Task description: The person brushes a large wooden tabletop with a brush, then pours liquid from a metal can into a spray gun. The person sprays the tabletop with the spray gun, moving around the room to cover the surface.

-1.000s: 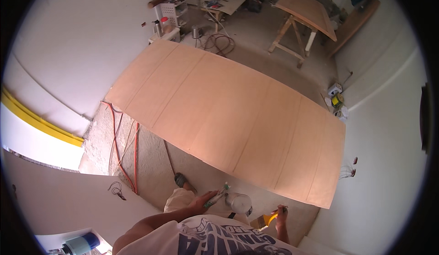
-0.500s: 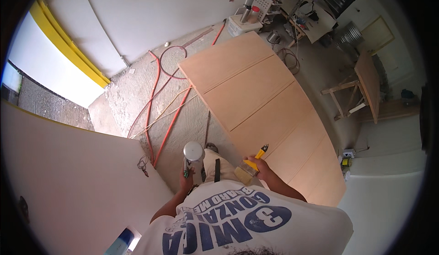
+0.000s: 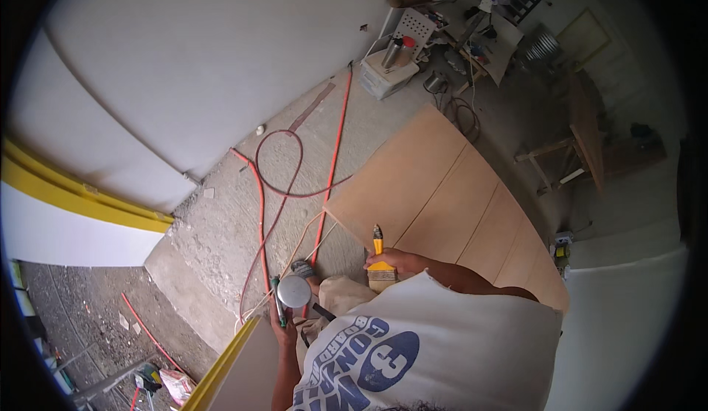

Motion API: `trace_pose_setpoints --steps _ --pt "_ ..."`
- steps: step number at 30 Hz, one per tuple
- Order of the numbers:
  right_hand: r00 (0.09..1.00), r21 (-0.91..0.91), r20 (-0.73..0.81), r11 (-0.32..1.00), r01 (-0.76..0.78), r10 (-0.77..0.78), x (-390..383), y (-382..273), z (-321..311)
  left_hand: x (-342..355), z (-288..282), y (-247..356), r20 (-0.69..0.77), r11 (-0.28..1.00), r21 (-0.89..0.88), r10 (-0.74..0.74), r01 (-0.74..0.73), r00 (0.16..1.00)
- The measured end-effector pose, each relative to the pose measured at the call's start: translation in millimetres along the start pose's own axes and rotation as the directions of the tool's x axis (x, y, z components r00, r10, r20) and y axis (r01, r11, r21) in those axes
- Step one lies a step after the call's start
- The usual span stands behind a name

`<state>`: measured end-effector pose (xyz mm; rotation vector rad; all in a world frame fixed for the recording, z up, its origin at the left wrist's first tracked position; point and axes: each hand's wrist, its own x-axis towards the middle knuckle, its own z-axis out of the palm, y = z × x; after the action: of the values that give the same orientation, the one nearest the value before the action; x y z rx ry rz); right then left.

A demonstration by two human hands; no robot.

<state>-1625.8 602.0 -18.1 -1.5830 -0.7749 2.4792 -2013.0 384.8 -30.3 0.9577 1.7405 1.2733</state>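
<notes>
My left hand (image 3: 283,328) is closed around the handle of what looks like a spray gun, with a round silver cup (image 3: 294,291) on top and a greenish part (image 3: 277,304) beside it. In my right hand (image 3: 391,258) is a wide paintbrush (image 3: 382,272), gripped by its yellow handle. Its dark handle end points away from me and its pale bristles point back toward my body. To the right and beyond the brush lies a large light-brown wooden panel (image 3: 442,190) with straight grooves across it; my right forearm passes over its near part.
Red and dark hoses (image 3: 279,134) loop over the rough concrete floor (image 3: 221,241). A white box (image 3: 383,79) with bottles stands by the far wall. A cluttered worktable (image 3: 501,49) is at the back right. A yellow-edged opening (image 3: 96,201) on the left leads outside.
I have turned toward the opening on the left, and more of the ground outside shows. The panel now sits further right. Both hands keep hold of the same tools; the brush is more upright in view.
</notes>
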Motion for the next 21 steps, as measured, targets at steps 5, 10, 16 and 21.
trace_pose_setpoints --steps 5,10,16,21 --pt "0.979 -0.478 0.063 0.855 0.201 -0.195 101.7 -142.7 66.8 230.0 -64.1 134.4 -0.002 0.997 0.069 -0.02 0.02 1.0" --pt "0.939 -0.433 -0.277 0.899 0.069 -0.205 91.0 -221.3 62.9 409.7 -67.4 275.9 0.289 0.967 0.145 0.163 -0.211 0.943" --pt "0.846 -0.243 -0.523 0.934 -0.262 0.101 125.8 -178.5 63.1 613.9 -42.2 428.8 0.685 0.744 0.157 0.392 -0.649 0.614" --pt "0.871 -0.318 -0.448 0.875 -0.366 0.201 113.5 -214.1 114.1 744.3 60.5 621.6 0.772 0.63 0.128 0.422 -0.766 0.476"
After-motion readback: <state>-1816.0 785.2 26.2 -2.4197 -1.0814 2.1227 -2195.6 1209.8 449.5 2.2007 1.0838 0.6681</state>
